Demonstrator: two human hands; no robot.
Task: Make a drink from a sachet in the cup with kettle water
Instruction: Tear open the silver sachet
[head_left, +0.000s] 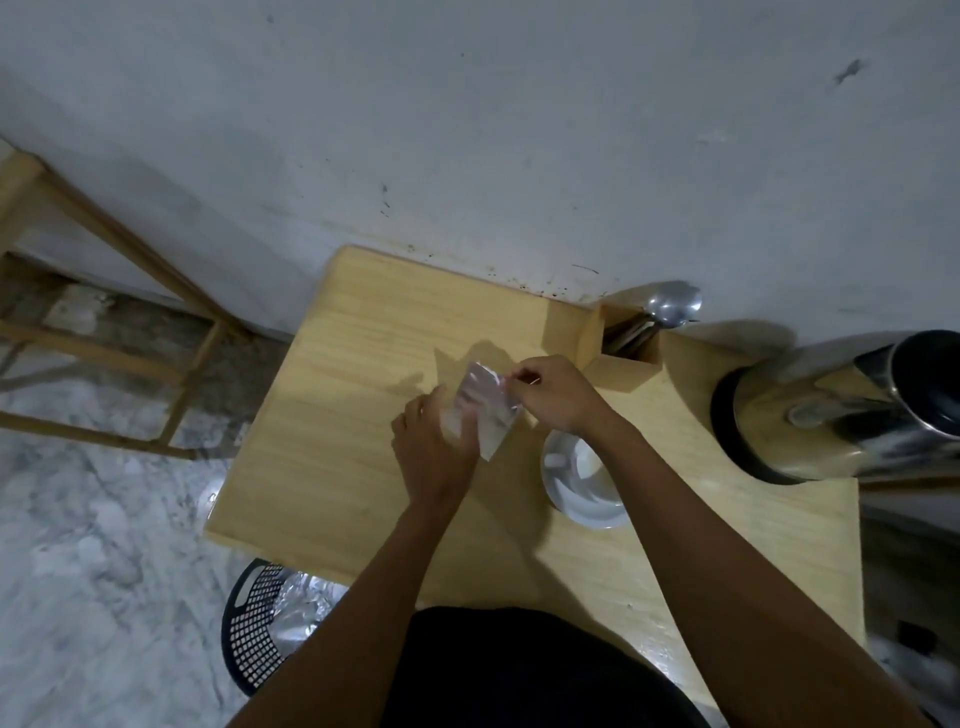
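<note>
Above the worktop (322, 415), both hands grip the sachet (480, 408): left hand (434, 447) its body, right hand (553, 392) its top corner; the right forearm partly covers the cup (576, 483), kettle (831, 410) well apart.

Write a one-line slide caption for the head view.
Both hands grip a silvery sachet above the wooden table, beside the white cup and steel kettle.

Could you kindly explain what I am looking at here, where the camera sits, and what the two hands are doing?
There is no machine: a person wears a wide-angle camera on the head, looking down at bare hands. Both the left hand and the right hand hold a silvery sachet above a wooden table, apparently opening it. On the table stand a white cup, a steel kettle and a wooden holder with a metal spoon. A black basket sits on the floor.
</note>
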